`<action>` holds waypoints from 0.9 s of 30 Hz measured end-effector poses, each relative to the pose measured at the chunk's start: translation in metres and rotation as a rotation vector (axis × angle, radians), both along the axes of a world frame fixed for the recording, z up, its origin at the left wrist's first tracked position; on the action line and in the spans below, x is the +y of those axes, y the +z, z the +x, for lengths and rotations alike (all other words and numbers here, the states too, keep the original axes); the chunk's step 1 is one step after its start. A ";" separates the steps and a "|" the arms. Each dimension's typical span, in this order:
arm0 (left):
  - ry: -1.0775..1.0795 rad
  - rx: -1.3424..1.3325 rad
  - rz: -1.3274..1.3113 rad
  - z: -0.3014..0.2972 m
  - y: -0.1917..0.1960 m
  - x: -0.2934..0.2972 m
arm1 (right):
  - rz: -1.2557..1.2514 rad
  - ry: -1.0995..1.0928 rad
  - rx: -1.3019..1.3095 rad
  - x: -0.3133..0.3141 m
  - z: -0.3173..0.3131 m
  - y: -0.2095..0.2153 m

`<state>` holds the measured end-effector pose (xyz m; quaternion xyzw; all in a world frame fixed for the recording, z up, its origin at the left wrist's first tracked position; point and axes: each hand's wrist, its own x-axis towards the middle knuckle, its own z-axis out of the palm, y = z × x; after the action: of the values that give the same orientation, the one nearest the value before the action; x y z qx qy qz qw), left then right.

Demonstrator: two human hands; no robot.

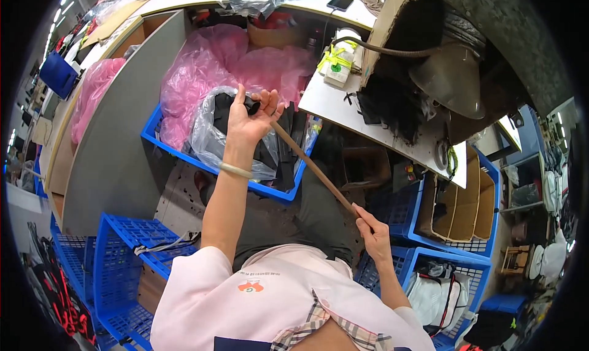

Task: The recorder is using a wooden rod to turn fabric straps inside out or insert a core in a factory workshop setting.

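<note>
Closest in, the right hand [372, 228] is pinched shut around the lower end of a long thin brown stick [313, 167], smooth and straight like a wooden dowel. The stick runs diagonally up and left over the lap to the left hand [250, 119], which is raised higher with a pale bangle on the wrist. That hand is curled around a small black piece [251, 106] at the stick's top end (can't tell whether it's rubber or plastic), thumb and fingers loosely closed on it, fingertips fanned out.

Either side of the knees are blue plastic crates [126, 253] with lattice walls; the one on the right holds white bags. Just behind the left hand is another blue crate [161, 136] stuffed with crinkly pink plastic film [215, 69] and a clear bag of black stuff [211, 136].

Further back on the right, a white counter [334, 103] carries a white bottle [340, 60] wrapped in yellow tape, ragged cardboard and a dull metal funnel-shaped hood [451, 81].
</note>
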<state>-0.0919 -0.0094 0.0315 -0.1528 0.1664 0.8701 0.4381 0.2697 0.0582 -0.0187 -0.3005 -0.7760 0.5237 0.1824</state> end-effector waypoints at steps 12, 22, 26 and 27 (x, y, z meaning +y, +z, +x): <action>0.055 0.494 -0.012 0.022 0.003 -0.006 | 0.254 -0.041 0.031 -0.006 -0.030 0.032; -0.036 0.691 -0.065 0.039 0.005 0.001 | 0.143 -0.109 0.073 -0.023 -0.041 0.039; -0.214 0.809 -0.124 0.114 0.007 0.026 | -0.205 -0.183 0.150 -0.033 -0.097 0.037; -0.182 0.822 -0.086 0.119 0.008 0.026 | -0.262 -0.144 0.158 -0.028 -0.099 0.050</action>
<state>0.0269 0.0168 0.0399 0.2041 0.3764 0.8086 0.4034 0.1709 0.0304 0.0317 -0.3344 -0.6610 0.6278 0.2390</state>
